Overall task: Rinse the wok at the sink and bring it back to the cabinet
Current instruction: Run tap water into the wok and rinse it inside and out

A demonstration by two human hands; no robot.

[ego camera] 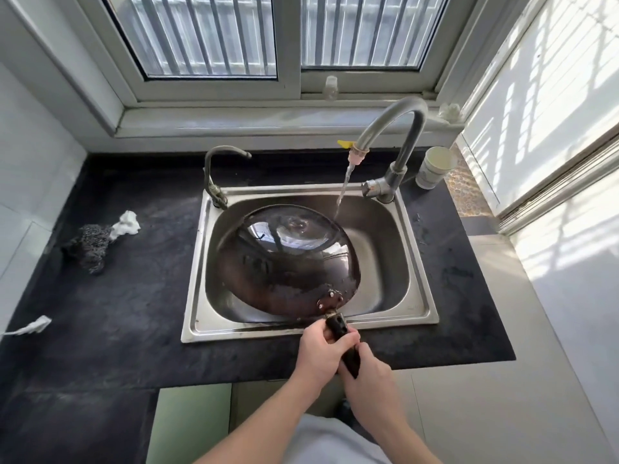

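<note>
Desk [134, 313], far left: scourer [88, 246] and white rag [127, 222] are left lying together at 9 o'clock from the sink [385, 262]. A small spout [221, 175] is mounted at the sink's 11 o'clock corner.

Wok [284, 256] is held tipped inside the sink, its dark glossy domed side turned up, so the basin's left and centre are filled by it. Handle [336, 324] leaves the rim at 5 o'clock and crosses the sink's near edge. The long axis thus runs 11 to 5.

Both grips are wrapped round the handle, fingers curled. Left grip [321, 346] is set nearer the wok, just short of the riveted bracket. Right grip [365, 373] is set behind it on the handle's end, touching the left. From either grip the wok lies at 11 o'clock.

Tap [395, 128] is fixed at the sink's 1 o'clock corner. Water [343, 189] is seen running and lands at the wok's 1 o'clock edge. Cup [433, 167] is parked just right of the tap.

Judged: rinsing is under way. Any roll or lift would be made about the handle axis, with most of the load taken by the nearer left grip.
</note>
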